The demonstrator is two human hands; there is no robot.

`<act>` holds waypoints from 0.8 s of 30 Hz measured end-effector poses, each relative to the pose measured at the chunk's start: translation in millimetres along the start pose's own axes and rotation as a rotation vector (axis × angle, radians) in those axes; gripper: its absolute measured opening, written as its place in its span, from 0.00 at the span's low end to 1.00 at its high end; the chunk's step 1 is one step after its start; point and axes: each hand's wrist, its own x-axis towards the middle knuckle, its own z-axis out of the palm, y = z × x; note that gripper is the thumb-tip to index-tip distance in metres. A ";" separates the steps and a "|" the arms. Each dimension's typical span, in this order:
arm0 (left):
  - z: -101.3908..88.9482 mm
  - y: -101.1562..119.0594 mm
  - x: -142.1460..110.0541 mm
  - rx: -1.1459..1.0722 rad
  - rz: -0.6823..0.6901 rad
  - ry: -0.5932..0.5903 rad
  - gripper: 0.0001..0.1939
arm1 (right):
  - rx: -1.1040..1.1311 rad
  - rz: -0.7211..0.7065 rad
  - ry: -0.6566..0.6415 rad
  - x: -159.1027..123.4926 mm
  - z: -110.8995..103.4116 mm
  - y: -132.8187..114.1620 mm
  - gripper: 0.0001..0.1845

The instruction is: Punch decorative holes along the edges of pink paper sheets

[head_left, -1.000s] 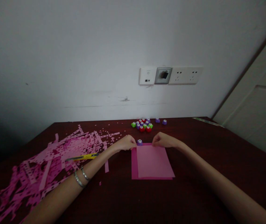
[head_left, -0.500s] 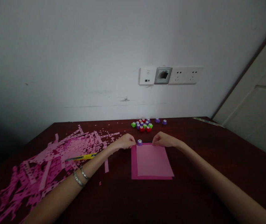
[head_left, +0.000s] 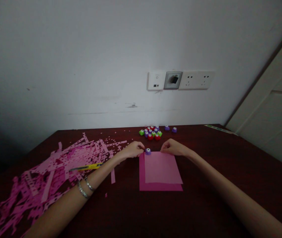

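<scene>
A small purple craft punch sits at the top left corner of a light pink paper sheet. Under that sheet lies a darker pink sheet, its left and lower edges showing. Just left of the punch, my left hand has its fingertips closed at the upper left corner of the papers, the index finger raised towards the punch. My right hand pinches the upper edge of the light pink sheet near its right corner.
Behind the papers stands a cluster of several red, green and purple punches. Punched pink paper scraps are heaped at the left, with a yellow cutter on them. A narrow strip lies at the far right. Wall sockets are above.
The light pink sheet has slid away from me, towards the punch, and its lower edge is higher and straighter over the dark sheet. My left index finger has lifted slightly.
</scene>
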 end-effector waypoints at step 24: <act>0.0 -0.7 0.2 0.023 0.027 -0.046 0.20 | -0.006 0.012 0.068 5.1 3.3 8.6 0.13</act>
